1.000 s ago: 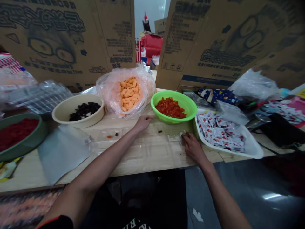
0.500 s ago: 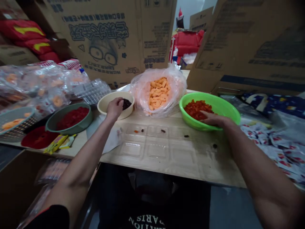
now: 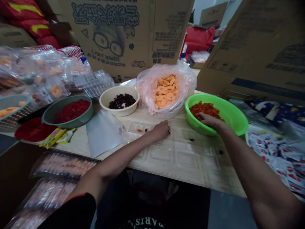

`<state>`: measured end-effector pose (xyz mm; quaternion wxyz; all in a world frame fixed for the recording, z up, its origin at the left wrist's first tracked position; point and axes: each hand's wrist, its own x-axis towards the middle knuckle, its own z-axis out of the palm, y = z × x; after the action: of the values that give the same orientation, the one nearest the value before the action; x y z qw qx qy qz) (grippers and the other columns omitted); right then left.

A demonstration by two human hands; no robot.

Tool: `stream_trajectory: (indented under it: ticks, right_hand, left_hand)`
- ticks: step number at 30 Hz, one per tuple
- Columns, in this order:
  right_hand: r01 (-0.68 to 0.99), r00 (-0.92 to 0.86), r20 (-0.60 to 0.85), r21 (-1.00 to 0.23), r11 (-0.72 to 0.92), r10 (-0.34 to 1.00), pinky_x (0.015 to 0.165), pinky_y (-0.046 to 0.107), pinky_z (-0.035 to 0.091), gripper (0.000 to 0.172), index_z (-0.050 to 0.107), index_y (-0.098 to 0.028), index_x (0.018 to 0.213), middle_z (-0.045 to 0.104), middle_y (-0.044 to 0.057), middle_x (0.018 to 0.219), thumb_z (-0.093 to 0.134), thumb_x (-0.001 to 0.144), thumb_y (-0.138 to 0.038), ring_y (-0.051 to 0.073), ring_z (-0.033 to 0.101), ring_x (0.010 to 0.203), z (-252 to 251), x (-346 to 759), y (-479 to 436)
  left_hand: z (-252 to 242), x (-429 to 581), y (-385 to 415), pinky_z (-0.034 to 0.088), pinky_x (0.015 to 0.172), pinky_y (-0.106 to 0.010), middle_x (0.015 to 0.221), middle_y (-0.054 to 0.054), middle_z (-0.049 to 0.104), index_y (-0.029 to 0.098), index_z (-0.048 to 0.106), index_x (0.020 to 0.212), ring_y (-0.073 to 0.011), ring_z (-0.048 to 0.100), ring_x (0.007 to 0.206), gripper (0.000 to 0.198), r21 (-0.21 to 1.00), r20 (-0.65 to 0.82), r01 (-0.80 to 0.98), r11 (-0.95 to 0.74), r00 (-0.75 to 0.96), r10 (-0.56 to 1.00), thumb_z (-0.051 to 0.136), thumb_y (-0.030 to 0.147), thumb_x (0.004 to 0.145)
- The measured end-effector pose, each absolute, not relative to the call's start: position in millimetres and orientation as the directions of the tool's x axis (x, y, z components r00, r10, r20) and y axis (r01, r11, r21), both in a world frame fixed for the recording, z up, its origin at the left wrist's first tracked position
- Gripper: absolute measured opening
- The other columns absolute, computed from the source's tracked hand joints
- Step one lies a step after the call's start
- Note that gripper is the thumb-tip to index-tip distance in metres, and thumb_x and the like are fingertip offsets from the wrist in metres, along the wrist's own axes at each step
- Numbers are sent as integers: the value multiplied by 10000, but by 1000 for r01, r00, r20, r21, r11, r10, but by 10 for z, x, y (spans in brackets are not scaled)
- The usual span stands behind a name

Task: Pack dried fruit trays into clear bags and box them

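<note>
My left hand [image 3: 162, 129] is low over the clear plastic trays [image 3: 186, 159] lying side by side, its fingers pinched together. A dark raisin-like piece shows at its fingertips; whether it is held or lies in the tray I cannot tell. Inside the green bowl [image 3: 234, 119], my right hand [image 3: 207, 120] has its fingers curled into orange-red dried fruit pieces [image 3: 206, 108], the fingertips partly hidden. Small dark pieces dot the trays, and one orange piece [image 3: 139, 130] lies in the left one. Dark raisin-like fruit [image 3: 122, 101] fills part of the cream bowl [image 3: 105, 103].
A plastic bag [image 3: 145, 82] of orange biscuit-like pieces stands between the bowls. Left are a grey-green bowl [image 3: 88, 114] of red pieces, a red dish [image 3: 30, 133] and wrapped snacks [image 3: 56, 136]. White sachets [image 3: 276, 152] lie right. Large cartons [image 3: 114, 47] wall the back.
My left hand has left the cream bowl and moved right, down to the trays. My right hand stays in the green bowl, its fingers more curled. The view has shifted slightly.
</note>
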<state>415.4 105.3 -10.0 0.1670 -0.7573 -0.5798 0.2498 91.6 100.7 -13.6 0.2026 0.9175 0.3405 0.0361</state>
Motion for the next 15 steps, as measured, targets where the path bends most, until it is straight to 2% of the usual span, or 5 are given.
stream_trajectory:
  ticks: [2,5,9,13,15]
  right_hand:
    - [768,174,-262,-567,-297,949,766,281,436,349,701,-129,979,718,69,911,713,637,-64,186,595,770,-108,4157,1071]
    - [742,131,-300,-602,-295,945,782,286,427,342,701,-139,977,723,79,953,646,661,-20,184,603,817,-111,4156,1092]
    - [747,106,-308,-603,-280,946,762,322,427,265,715,-150,814,718,88,836,624,629,16,207,606,768,-78,4148,1118]
    - [753,160,-246,-595,-280,956,735,345,429,241,731,-181,741,729,117,866,680,598,7,213,607,735,-47,4118,1110]
    - [760,215,-181,-586,-281,960,678,348,424,171,711,-187,660,712,109,774,687,620,-22,200,583,656,-37,4102,1079]
  left_hand:
    - [-143,906,1032,513,819,-316,1079,-139,598,117,765,906,-241,631,940,169,413,-72,605,-681,767,638,616,168,842]
    - [-162,886,1026,506,846,-305,1080,-124,599,149,781,921,-235,627,969,183,437,-70,581,-687,783,618,618,203,859]
    - [-223,915,971,502,856,-305,1042,-113,613,183,789,957,-224,631,961,218,452,-32,527,-720,816,577,592,174,865]
    - [-181,802,1000,508,858,-312,1091,-123,635,154,757,1057,-225,639,963,249,476,33,535,-698,782,623,591,218,883]
    - [-98,559,1062,502,877,-304,1111,-114,650,155,738,1102,-210,638,967,274,512,117,564,-648,702,703,560,203,900]
